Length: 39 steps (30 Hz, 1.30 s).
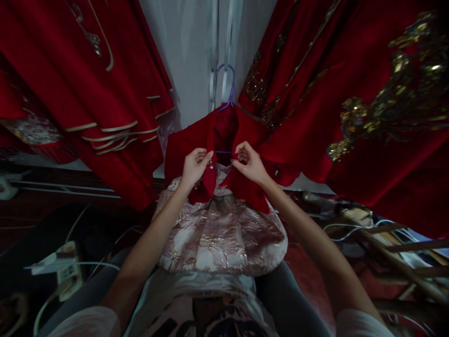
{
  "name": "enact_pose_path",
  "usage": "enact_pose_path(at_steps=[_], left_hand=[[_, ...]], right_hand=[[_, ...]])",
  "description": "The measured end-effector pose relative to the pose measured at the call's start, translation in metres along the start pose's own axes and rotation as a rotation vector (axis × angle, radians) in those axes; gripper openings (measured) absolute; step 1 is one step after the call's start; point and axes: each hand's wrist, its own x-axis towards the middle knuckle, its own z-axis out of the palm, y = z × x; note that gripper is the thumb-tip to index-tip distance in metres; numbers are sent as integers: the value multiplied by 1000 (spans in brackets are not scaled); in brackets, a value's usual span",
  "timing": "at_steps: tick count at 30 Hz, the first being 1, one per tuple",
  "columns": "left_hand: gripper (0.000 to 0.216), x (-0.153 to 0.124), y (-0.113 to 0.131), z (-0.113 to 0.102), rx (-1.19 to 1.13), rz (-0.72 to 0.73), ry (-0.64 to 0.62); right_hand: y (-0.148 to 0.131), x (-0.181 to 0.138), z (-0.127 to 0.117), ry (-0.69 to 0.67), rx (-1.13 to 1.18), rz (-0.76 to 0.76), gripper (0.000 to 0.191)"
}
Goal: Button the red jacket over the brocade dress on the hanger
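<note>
Pinching red jacket (185, 138) at front edges: left fingers (208, 157), right fingers (238, 164); shirt lettering (167, 326) cut off, unreadable.

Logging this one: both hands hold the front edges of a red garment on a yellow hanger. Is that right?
Not quite: the hanger is blue-purple, not yellow, as the head view shows. The left hand and right hand do hold the front edges of the red garment.

Clothing room, sequinned red garments (365, 121) hanging
</note>
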Motion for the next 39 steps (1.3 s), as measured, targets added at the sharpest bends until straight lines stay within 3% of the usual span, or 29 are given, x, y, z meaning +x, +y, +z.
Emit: enact_pose_path(at_steps=[6,12,16,24,33,39], left_hand=[[26,2,12,19,-146,19,-8],[17,-8,3,30,-115,77,-24],[11,-13,1,30,-56,122,-107],[25,-5,-1,25,-90,85,-193],[25,-10,-3,16,-312,11,-64],[20,-12,0,16,-254,30,-188]], right_hand=[[6,-4,22,-43,109,-16,29],[11,-9,22,27,204,-9,18],[10,-7,19,60,183,3,16],[16,-3,22,104,123,43,23],[17,-5,15,107,160,75,25],[12,-3,10,78,180,59,22]])
